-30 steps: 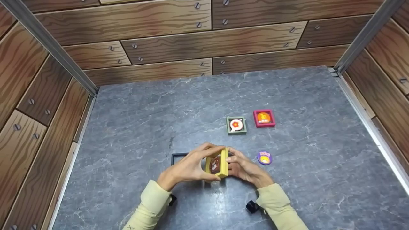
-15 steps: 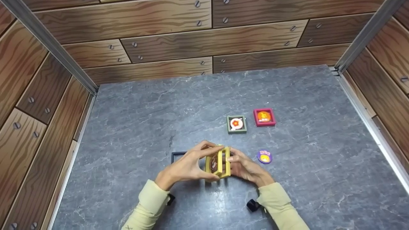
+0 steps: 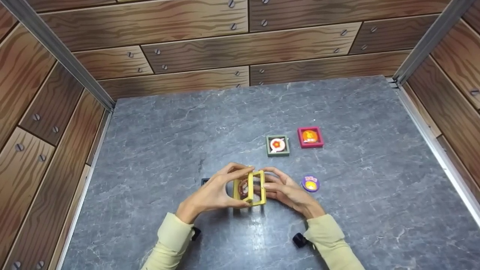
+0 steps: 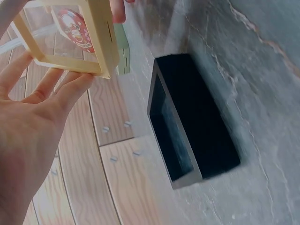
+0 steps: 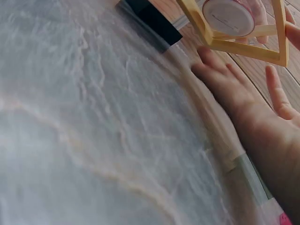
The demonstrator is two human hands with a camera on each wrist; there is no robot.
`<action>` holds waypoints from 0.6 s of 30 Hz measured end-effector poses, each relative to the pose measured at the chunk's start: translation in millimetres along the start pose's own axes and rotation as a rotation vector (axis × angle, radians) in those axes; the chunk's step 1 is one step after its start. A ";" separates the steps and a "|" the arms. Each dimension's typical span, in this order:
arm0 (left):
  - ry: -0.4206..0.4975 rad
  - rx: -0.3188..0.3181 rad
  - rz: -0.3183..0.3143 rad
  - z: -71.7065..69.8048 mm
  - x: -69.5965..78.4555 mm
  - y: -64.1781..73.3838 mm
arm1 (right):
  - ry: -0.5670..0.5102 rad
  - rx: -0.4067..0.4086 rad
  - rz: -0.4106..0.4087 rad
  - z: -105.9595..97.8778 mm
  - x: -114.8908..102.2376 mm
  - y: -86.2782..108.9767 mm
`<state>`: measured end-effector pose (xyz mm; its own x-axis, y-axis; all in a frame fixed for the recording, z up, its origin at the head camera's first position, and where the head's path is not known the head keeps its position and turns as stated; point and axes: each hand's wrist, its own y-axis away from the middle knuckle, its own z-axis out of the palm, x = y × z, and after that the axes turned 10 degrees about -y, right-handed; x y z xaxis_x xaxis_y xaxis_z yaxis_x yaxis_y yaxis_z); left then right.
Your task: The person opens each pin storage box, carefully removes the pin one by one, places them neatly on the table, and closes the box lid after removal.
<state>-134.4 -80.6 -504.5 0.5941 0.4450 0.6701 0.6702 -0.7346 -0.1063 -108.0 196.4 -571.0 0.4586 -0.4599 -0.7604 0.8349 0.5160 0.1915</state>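
Yellow frame point(image 3: 250, 188) is up above the table point(image 3: 168, 150), on edge, faces turned toward the hands (basically square, long axis hard to call). Left hand point(image 3: 213, 190) has fingers clamped on one part, right hand point(image 3: 289, 194) pinches the other. Badge point(image 3: 243, 188) inside's partly blocked; dark box point(image 4: 194, 117) mostly hidden in head view.

Above the counter point(image 3: 168, 131), between the left grip point(image 3: 208, 191) and the right grip point(image 3: 290, 193), is a case point(image 4: 107, 37) with a badge point(image 4: 77, 30) inside. A box point(image 4: 201, 112) sits partly behind the left grip, nearest the left edge. Toward the far edge lie a tray point(image 3: 278, 154) and, right of it, slightly farther back, a second tray point(image 3: 310, 146). A loose disc point(image 3: 311, 184) lies right of the right grip.
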 end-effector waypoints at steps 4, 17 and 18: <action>0.001 0.026 -0.006 -2.5 -4.4 2.8 | 0.061 0.063 -0.029 1.9 0.7 -1.1; 0.036 0.025 -0.089 -4.9 -12.4 4.3 | 0.384 0.130 -0.083 7.2 -3.7 1.8; 0.038 0.024 -0.087 -4.6 -13.5 4.3 | 0.413 0.124 -0.082 8.2 -4.6 2.0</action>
<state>-141.6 -92.1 -510.7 0.5159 0.4864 0.7051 0.7292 -0.6814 -0.0634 -105.8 193.6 -562.0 0.2501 -0.1556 -0.9556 0.9052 0.3878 0.1738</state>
